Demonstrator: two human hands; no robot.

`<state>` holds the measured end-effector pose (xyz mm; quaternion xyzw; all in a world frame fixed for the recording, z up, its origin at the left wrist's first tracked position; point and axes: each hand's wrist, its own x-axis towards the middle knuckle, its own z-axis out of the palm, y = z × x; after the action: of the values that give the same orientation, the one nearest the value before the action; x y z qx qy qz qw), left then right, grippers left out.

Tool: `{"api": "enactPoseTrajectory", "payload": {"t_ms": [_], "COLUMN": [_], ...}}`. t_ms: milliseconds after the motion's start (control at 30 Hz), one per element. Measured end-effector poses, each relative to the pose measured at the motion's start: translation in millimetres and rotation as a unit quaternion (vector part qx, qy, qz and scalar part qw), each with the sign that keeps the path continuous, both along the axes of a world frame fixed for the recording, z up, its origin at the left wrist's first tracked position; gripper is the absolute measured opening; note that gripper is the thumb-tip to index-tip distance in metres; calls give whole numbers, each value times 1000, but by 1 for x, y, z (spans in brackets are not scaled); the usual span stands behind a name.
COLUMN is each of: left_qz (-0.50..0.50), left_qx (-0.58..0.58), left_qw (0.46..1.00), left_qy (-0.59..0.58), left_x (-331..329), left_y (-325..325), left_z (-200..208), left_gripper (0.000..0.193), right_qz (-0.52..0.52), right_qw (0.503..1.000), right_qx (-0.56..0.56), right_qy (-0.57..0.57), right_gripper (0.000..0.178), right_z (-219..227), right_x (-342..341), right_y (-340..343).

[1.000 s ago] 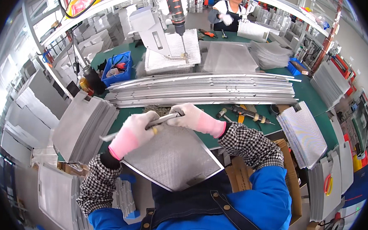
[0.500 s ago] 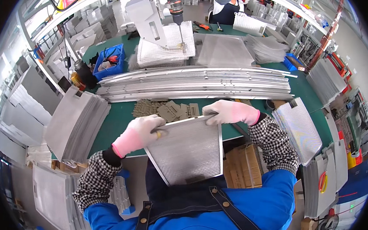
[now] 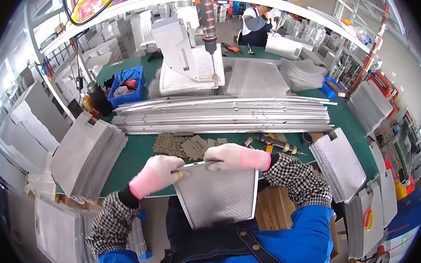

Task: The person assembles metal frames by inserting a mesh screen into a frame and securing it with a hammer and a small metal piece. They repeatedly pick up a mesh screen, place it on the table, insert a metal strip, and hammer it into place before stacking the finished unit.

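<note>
A mesh filter panel [image 3: 218,197] with a thin silver frame hangs tilted in front of my body, at the bench's near edge. My left hand [image 3: 159,172], in a white and pink glove, grips its upper left corner. Along the top edge, my right hand [image 3: 228,157] in a matching glove is closed with fingers curled over the frame, fairly near the left hand. Small grey-beige plastic pieces [image 3: 183,145] lie on the green bench just beyond both hands. A pen-shaped power screwdriver [image 3: 282,144] rests to the right of them.
Long metal strips [image 3: 221,117] span the bench. Mesh sheets are stacked at left [image 3: 91,155] and right [image 3: 338,163]. An orange and black power driver [image 3: 206,15] hangs above a white bracket [image 3: 174,47]. A blue bin [image 3: 127,95] stands back left; a co-worker [image 3: 255,28] is beyond.
My right hand has moved left along the panel's top edge, closer to my left hand. The view has tilted, so the bench sits lower, and the power screwdriver on it is now uncovered.
</note>
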<state>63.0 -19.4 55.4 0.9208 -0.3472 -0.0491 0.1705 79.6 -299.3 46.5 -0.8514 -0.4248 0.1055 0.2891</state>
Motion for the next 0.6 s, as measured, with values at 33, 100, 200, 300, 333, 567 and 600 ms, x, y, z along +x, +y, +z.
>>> {"api": "enactPoseTrajectory", "payload": {"t_ms": [33,100,200,300,333,567,600], "left_qz": [23,73,136,139,135,60,69], "left_qx": [-81,-196,-326,-438,-478,-533,-538], "left_qw": [996,977,935,887,865,841,837], "left_qy": [-5,-30,-21,-44,-63,-75,-71], "left_x": [-7,-22,-40,-44,-43,-36,-37], "left_y": [-1,-5,-27,-50,-55,-77,-79], "left_z": [-10,-29,-34,-54,-62,-60,-59], "left_gripper": [34,30,36,60,64,108,110], "right_qz": [3,7,7,7,6,-37,-43], "right_qw": [1000,999,999,996,995,992,991], "right_qx": [9,6,20,32,34,15,15], "right_qy": [25,32,40,80,94,117,129], "right_gripper": [26,25,24,22,22,26,28], "right_z": [2,2,2,2,3,7,7], "right_x": [0,0,0,1,0,-10,-11], "right_y": [-1,-1,-7,-14,-17,-35,-35]}}
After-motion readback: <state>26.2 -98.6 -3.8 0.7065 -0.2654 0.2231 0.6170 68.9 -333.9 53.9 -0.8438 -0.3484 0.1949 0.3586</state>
